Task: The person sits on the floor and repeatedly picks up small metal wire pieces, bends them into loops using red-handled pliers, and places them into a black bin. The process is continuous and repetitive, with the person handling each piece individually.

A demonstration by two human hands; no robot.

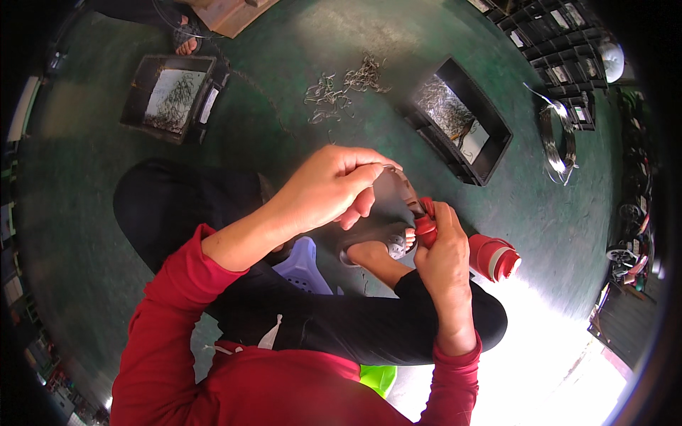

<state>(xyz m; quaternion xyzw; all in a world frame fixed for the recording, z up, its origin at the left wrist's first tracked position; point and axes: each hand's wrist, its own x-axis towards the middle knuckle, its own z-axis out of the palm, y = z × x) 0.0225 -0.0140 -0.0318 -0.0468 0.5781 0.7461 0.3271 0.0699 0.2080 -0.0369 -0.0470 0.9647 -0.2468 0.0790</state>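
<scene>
My left hand (332, 183) is raised in front of me, thumb and fingertips pinched together at the far end of a tool. Whatever lies between those fingertips is too small to make out. A red-handled hand tool (425, 226) is gripped in my right hand (445, 254), with its metal head pointing up toward the left fingertips. Fingers hide part of the handles. Beneath the hands, a greyish rounded patch blurs into the floor; I cannot tell what it is. Beyond them, a loose pile of thin bent metal pieces (364, 75) lies on the green floor.
A black crate (490, 165) with metal pieces stands at the far right, another black crate (128, 113) at the far left. A wire coil (568, 145) and stacked black crates (543, 42) are right. A red bottle (490, 257) sits beside my knee. Another person's foot (187, 44) shows far left.
</scene>
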